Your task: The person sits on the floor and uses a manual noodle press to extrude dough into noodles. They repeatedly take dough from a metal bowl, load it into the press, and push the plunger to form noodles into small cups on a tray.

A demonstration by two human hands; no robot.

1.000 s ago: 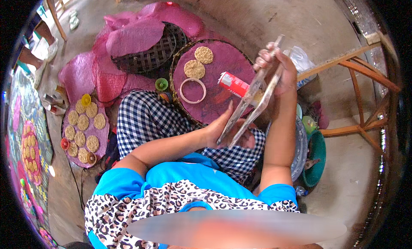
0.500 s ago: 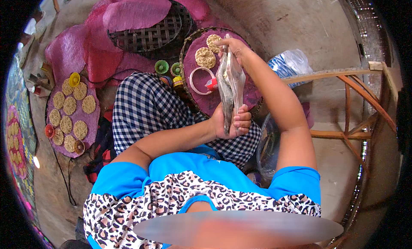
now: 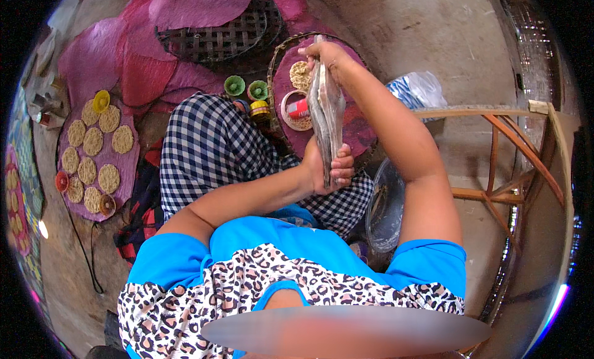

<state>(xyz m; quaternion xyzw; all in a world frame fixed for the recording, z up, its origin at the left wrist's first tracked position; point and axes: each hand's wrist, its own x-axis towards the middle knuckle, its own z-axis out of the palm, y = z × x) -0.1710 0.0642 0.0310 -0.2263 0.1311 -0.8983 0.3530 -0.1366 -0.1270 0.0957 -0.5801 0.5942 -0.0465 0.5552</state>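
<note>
Both my hands grip a long, two-part hand press (image 3: 325,111), pale and greyish, its two long halves lying close together. My left hand (image 3: 333,167) wraps its near end, and my right hand (image 3: 325,54) closes round the far end. At the press's left side is a red-and-white cylinder (image 3: 299,108). It lies over a pale ring (image 3: 286,98) with yellowish strands inside. The ring rests on a pink round sheet (image 3: 352,133) in a woven tray. Beyond it lies a round strand cake (image 3: 300,75), partly covered by the press.
At left, several strand cakes (image 3: 93,141) lie on a pink sheet (image 3: 127,173). Green cups (image 3: 234,85) and a yellow jar (image 3: 259,109) stand beside the tray. A woven basket (image 3: 216,40), plastic bag (image 3: 421,90), clear tub (image 3: 383,210) and wooden frame (image 3: 489,195) surround me.
The press's two halves have come closer together. Strands now show inside the ring, where the pink sheet showed before. Both hands keep their grip. The whole view has shifted slightly.
</note>
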